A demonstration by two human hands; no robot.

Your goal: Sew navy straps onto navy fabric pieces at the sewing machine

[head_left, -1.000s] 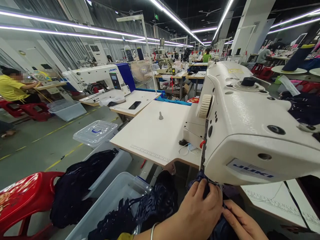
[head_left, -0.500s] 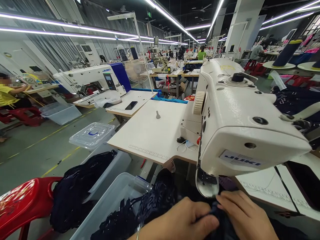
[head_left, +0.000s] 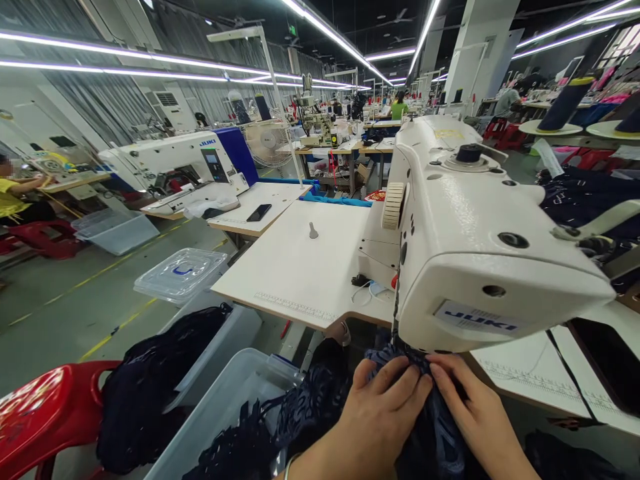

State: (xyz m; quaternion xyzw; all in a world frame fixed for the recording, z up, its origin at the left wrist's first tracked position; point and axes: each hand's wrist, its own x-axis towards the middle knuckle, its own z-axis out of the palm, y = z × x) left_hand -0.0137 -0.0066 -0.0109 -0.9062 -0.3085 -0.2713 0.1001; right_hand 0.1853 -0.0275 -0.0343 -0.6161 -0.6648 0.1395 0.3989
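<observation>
Just under the head of the white sewing machine (head_left: pixel 500 227), both of my hands are on a navy strappy fabric piece (head_left: pixel 445 443). My left hand (head_left: pixel 383 407) presses its fingers together on the fabric's left part, close to the needle area. The fingers of my right hand (head_left: pixel 473 407) pinch the fabric's right side, and their tips nearly meet the left ones. The cloth rises to the machine's lower end and hangs down between my wrists. The machine's head hides the needle and the exact point of contact.
A clear plastic bin (head_left: pixel 200 427) with navy strappy pieces stands at my left, with a dark cloth heap (head_left: pixel 155 380) and a red stool (head_left: pixel 55 407) beyond. The white table (head_left: pixel 300 267) carries a small grey metal piece (head_left: pixel 313 231). A dark phone (head_left: pixel 603 363) lies at right.
Both hands have moved the navy fabric up and forward under the machine head. The left fingers now lie over the cloth, and the shiny metal guard below the head is no longer visible.
</observation>
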